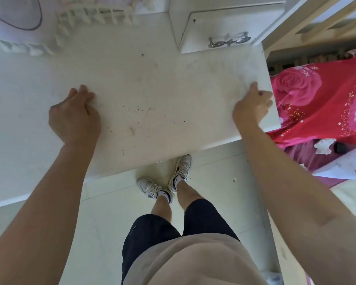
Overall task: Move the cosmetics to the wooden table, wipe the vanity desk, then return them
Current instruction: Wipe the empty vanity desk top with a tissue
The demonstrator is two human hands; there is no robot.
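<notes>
- White and dusty is how the table (162, 79) looks from where I stand: dark specks (140, 109) are scattered across the middle and a small smear (132, 131) lies nearer the front edge.
- None of the cosmetics can be seen, either on this top or around it, and the wooden table is out of view. I take it the moving-off step is done.
- Left hand (74, 116) rests on the top, left of the specks. Its fingers are curled in under the palm and nothing shows in it.
- Right hand (253, 105) is at the table's right side, thumb on top and fingers bent over the edge, clamped on the table itself.
- At the back right sits a white drawer (214, 23) with a metal handle (228, 41). A red flowered bedcover (321, 95) lies just beside the table on the right.
- My reading is that the wiping step is in hand but not done, since the grit is all there and no cloth is in view.
- Next comes a cloth in one hand, I'd say, while the other steadies the top.
- Strokes would do best running from the drawer side toward the front, gathering the specks rather than flicking them onto the floor (214, 182) or the bedcover.
- That smear may want a firmer rub.
</notes>
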